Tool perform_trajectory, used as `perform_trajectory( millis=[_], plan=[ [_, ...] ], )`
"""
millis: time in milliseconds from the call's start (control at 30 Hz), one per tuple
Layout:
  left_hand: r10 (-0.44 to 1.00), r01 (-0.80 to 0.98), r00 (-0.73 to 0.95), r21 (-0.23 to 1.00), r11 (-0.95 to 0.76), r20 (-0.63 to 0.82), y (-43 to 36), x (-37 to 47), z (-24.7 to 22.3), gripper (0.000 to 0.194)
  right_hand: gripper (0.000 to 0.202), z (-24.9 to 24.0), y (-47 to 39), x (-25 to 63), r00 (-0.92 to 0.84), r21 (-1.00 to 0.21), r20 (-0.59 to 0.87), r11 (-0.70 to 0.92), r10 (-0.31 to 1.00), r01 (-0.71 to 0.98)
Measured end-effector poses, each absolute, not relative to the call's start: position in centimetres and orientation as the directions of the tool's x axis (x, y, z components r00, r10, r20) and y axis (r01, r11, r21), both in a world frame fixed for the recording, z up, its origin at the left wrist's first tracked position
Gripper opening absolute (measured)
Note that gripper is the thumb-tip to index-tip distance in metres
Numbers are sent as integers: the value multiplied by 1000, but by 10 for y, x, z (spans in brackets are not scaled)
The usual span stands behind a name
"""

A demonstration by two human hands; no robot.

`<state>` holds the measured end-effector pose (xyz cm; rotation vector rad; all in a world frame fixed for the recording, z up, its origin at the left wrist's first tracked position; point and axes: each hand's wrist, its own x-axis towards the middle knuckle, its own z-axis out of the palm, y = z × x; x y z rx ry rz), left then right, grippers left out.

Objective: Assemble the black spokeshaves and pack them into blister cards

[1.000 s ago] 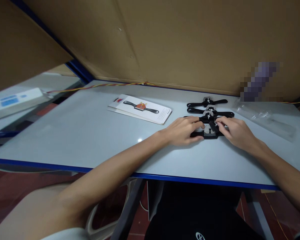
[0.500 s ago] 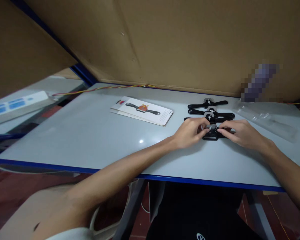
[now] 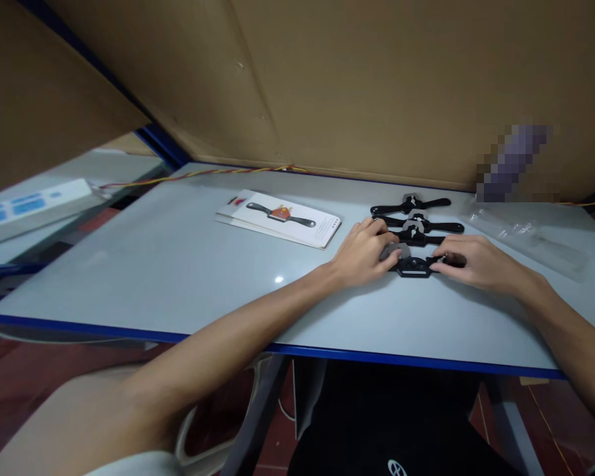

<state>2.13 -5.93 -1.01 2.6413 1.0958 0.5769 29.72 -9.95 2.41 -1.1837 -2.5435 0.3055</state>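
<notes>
Black two-handled tools lie in a column on the right half of the table. The nearest black tool (image 3: 414,266) is between my hands. My left hand (image 3: 364,254) pinches a grey metal plate (image 3: 395,252) over that tool's left side. At its right side, my right hand (image 3: 469,260) has thumb and fingers closed on something small and dark that I cannot make out. Beyond lie a black tool with a grey plate (image 3: 414,233), another one (image 3: 419,223) and the farthest one (image 3: 410,203).
Flat printed cards (image 3: 280,218) lie left of the tools. A clear plastic bag (image 3: 525,238) rests at the right. Cardboard (image 3: 352,86) stands behind the table (image 3: 129,264). A power strip (image 3: 34,208) and a red-yellow wire (image 3: 203,173) are at the left.
My left hand has moved a little left with the grey plate, off the nearest tool's middle. My right hand has stayed near the tool's right side. The tool's body shows more.
</notes>
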Motion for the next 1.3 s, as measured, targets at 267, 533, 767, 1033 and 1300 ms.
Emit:
perform_trajectory(
  millis=[267,533,767,1033,1300],
  plan=[
    [708,614,661,365,-700,248,-58,18,-15,55,28,12,-99,289,-491,-313,267,557,829,769],
    [692,605,684,352,-715,232,-58,19,-11,55,32,16,-94,285,-389,-230,324,470,863,852],
    [658,588,723,314,-746,210,-58,17,-14,58,24,23,-63,254,-379,-16,162,386,911,922],
    [645,590,749,293,-753,150,-58,12,-25,77,18,15,-67,242,-415,-58,112,423,903,904],
    [636,593,759,255,-764,141,-61,13,-20,78,11,11,-48,263,-420,-369,231,479,878,797]
  ],
)
